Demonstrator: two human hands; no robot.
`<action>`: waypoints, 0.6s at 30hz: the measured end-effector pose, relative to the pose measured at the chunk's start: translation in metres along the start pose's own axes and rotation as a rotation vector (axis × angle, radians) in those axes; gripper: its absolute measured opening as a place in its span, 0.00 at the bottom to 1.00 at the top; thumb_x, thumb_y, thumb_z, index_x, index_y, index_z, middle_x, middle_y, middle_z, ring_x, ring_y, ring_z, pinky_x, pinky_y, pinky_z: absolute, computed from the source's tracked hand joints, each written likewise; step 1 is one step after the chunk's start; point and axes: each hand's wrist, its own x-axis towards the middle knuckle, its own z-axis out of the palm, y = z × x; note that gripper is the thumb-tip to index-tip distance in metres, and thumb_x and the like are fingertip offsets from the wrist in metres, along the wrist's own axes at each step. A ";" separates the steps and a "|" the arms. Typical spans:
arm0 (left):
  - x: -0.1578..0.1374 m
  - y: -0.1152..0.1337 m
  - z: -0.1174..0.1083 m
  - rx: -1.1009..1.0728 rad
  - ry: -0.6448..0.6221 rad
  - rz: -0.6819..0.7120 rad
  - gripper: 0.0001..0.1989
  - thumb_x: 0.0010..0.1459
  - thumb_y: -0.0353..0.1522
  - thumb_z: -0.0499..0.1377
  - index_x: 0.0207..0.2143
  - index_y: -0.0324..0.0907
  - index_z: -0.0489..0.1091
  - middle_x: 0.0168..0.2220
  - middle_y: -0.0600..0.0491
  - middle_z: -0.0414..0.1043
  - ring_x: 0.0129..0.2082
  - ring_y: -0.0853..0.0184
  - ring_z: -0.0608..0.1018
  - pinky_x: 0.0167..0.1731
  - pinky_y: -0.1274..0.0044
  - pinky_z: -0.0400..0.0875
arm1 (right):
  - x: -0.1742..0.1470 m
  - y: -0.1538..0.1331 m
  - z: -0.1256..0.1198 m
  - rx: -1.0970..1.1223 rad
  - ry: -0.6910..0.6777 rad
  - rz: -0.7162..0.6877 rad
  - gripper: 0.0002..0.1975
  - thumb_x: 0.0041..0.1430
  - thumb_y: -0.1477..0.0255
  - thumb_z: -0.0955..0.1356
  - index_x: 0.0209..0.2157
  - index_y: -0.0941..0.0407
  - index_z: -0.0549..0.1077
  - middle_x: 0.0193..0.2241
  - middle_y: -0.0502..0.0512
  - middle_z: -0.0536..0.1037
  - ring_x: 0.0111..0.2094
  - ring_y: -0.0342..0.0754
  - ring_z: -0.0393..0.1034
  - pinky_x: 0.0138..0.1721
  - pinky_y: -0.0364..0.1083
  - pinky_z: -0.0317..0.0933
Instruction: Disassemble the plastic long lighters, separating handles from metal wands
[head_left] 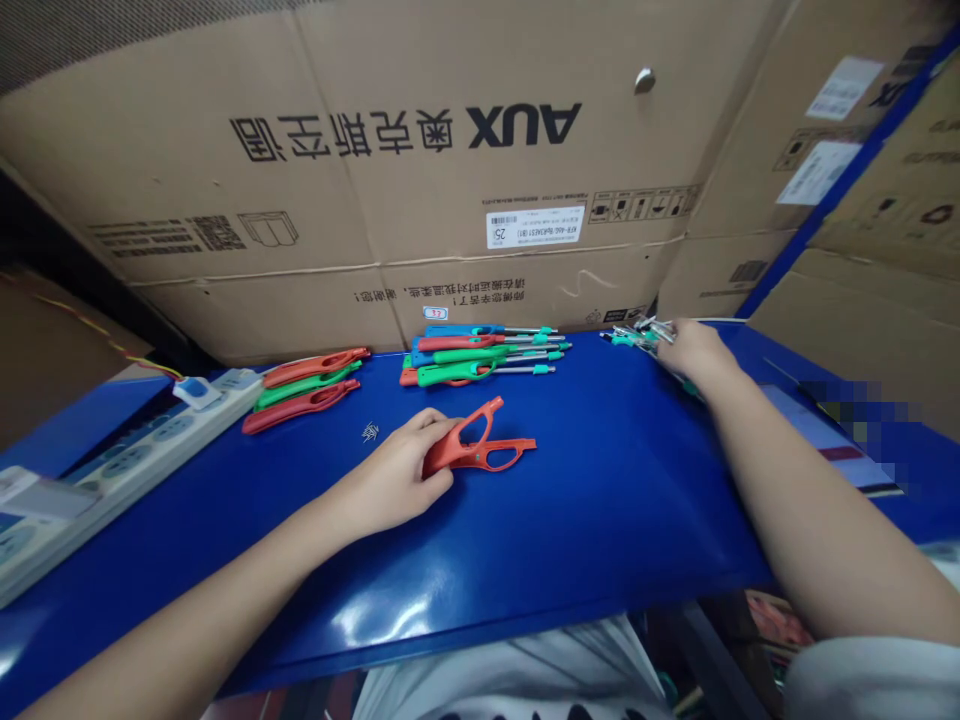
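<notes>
Left forearm bare, angled in from lower left; left hand (409, 468) near centre, thumb on near side, fingers curled in a grip. Right arm extended farther forward from lower right; right hand (696, 352) palm down, fingers bent, fingertips partly hidden. Hands well apart.

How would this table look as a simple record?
Left hand: holding orange lighter casing pieces
Right hand: at metal and teal lighter parts; grip unclear
Back middle: pile of red, green and blue lighters with metal tubes
Left: three lighter casings beside white power strip
Small bits: thin metal pieces, too small to identify
Backdrop: AUX cardboard, print upside down
</notes>
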 end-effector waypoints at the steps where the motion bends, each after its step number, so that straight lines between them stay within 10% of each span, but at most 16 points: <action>1: 0.001 -0.001 0.000 -0.008 0.011 0.001 0.16 0.58 0.29 0.57 0.49 0.42 0.73 0.46 0.50 0.71 0.42 0.64 0.77 0.46 0.74 0.72 | 0.001 0.001 0.005 -0.013 0.000 0.035 0.15 0.56 0.74 0.68 0.45 0.61 0.75 0.44 0.72 0.76 0.44 0.63 0.74 0.41 0.55 0.67; 8: 0.003 -0.007 0.002 -0.052 0.123 0.066 0.14 0.66 0.38 0.60 0.50 0.45 0.76 0.45 0.51 0.75 0.43 0.63 0.78 0.43 0.74 0.72 | -0.006 -0.010 0.018 0.006 0.114 0.001 0.25 0.55 0.75 0.70 0.55 0.64 0.69 0.56 0.80 0.67 0.56 0.73 0.66 0.52 0.65 0.64; 18: 0.007 -0.013 0.023 0.002 0.122 0.100 0.17 0.64 0.42 0.63 0.51 0.45 0.76 0.48 0.47 0.73 0.48 0.58 0.75 0.53 0.65 0.72 | -0.066 -0.086 0.059 0.235 -0.025 -0.785 0.19 0.68 0.64 0.63 0.57 0.53 0.70 0.60 0.62 0.72 0.61 0.60 0.64 0.61 0.62 0.57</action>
